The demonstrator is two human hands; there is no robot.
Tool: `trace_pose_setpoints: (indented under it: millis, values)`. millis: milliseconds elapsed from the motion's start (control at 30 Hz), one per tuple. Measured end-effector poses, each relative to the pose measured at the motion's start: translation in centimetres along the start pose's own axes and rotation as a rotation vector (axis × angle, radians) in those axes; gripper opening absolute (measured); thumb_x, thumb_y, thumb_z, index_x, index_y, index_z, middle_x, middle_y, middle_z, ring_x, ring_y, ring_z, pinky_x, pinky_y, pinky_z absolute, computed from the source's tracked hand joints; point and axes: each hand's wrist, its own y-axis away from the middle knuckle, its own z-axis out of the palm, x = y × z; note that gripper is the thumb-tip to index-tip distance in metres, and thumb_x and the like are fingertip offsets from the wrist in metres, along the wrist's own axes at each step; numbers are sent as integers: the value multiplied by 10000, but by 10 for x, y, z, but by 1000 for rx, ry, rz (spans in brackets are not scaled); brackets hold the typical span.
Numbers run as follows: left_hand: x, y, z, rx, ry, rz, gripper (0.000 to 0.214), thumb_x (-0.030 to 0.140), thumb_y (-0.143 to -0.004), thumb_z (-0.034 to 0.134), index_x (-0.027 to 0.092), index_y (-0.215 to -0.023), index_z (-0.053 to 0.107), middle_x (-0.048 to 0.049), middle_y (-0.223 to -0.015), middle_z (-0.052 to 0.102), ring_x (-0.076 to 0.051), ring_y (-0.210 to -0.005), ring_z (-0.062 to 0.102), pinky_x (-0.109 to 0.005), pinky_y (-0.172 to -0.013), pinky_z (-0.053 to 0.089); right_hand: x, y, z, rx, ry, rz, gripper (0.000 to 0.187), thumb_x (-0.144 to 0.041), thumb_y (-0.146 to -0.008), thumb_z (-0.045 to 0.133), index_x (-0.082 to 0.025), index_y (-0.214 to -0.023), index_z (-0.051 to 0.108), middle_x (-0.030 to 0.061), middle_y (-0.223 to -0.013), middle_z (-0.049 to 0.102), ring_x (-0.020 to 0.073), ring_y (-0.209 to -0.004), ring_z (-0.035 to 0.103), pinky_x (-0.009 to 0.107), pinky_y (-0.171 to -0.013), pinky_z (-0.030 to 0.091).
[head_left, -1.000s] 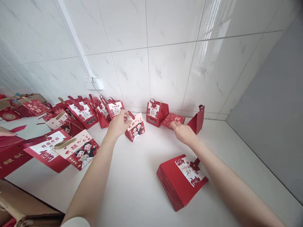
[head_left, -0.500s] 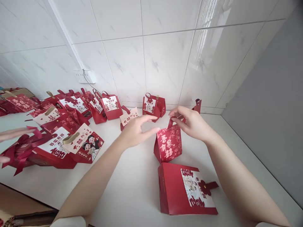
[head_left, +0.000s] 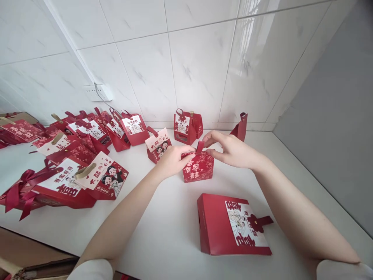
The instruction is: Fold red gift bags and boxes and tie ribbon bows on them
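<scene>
A small red gift box [head_left: 198, 168] with white lettering stands on the white table, its ribbon loop handle [head_left: 199, 147] sticking up. My left hand [head_left: 173, 161] closes on the box's upper left edge, thumb on the front face and fingers behind the top. On the other side, my right hand [head_left: 230, 149] curves beside the loop, with thumb and forefinger apart near the box's upper right corner. Closer to me, a larger red gift box [head_left: 217, 227] lies on its side, its flower-shaped tab pointing right.
Many red gift boxes crowd the left side, including one with a cartoon couple [head_left: 103, 177] and one with a ribbon bow [head_left: 25, 190]. Another cartoon box [head_left: 159, 144] stands behind my left hand. A red box [head_left: 240, 126] stands by the tiled wall [head_left: 201, 70].
The small gift box has moved left and back, away from the lying box. My left hand has closed on it, while my right fingers have come off the loop. Another person's hand has left the view.
</scene>
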Motion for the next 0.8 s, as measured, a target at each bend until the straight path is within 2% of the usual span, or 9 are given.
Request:
trace_pose_setpoints:
  millis: [67, 167, 267, 367, 467, 567, 667, 733, 800]
  values:
    - [-5, -2, 2, 6, 20, -28, 227, 314, -877, 480, 197, -916, 670, -11, -814, 693, -141, -696, 601, -256, -657, 464, 6, -1, 6, -57, 42, 32, 181, -205, -846, 519, -223, -1015, 583, 28, -994, 684, 179, -903, 636, 289, -743, 479]
    - [-11, -6, 7, 5, 43, -61, 209, 324, -867, 505, 192, -874, 666, -4, -734, 676, -128, -623, 578, -250, -604, 456, 12, -5, 17, -85, 140, 87, 123, -230, -869, 506, -221, -904, 624, 7, -840, 679, 150, -730, 613, 255, -632, 430]
    - [-11, -7, 5, 51, 78, -58, 206, 325, -861, 523, 197, -915, 675, -31, -913, 700, -143, -742, 629, -249, -654, 491, 13, -7, 19, -100, 242, 118, 146, -278, -892, 488, -217, -802, 585, -20, -668, 606, 122, -567, 519, 235, -514, 341]
    - [-1, -3, -10, 244, 112, -85, 303, 346, -847, 561, 237, -1128, 599, -54, -1212, 622, -164, -925, 642, -250, -710, 520, 8, -1, 3, -123, 394, 113, 240, -304, -900, 469, -213, -680, 502, -27, -575, 524, 111, -480, 430, 246, -465, 280]
    - [17, 9, -36, 333, 110, -114, 324, 384, -852, 569, 248, -1146, 564, -52, -1192, 633, -172, -935, 645, -276, -754, 531, 8, 10, -22, -135, 505, 225, 322, -351, -895, 457, -209, -606, 452, -10, -540, 501, 115, -450, 414, 263, -442, 262]
    - [35, 22, -55, 267, 55, -82, 230, 404, -861, 561, 232, -991, 644, -36, -1047, 687, -187, -930, 644, -305, -807, 534, 21, 14, -36, -116, 518, 492, 341, -365, -889, 450, -207, -589, 482, 30, -584, 553, 136, -466, 470, 274, -441, 283]
    - [48, 29, -54, 162, 82, -2, 235, 407, -867, 554, 238, -998, 653, -30, -980, 701, -178, -898, 652, -302, -806, 537, 40, 7, -32, 100, 539, 680, 246, -329, -891, 450, -188, -749, 592, 92, -716, 629, 209, -627, 581, 294, -519, 367]
    - [54, 31, -44, -21, 121, 76, 294, 429, -849, 579, 266, -1088, 629, -32, -1063, 686, -185, -969, 644, -311, -865, 523, 48, 2, -26, 277, 520, 670, 218, -312, -890, 472, -160, -979, 601, 121, -848, 665, 248, -788, 612, 309, -599, 415]
    - [57, 34, -28, -317, 112, 138, 491, 509, -751, 671, 314, -1193, 590, -41, -1252, 609, -237, -1151, 572, -358, -974, 475, 50, 0, -23, 335, 449, 615, 325, -357, -888, 498, -157, -1139, 545, 116, -933, 678, 248, -863, 610, 302, -628, 432]
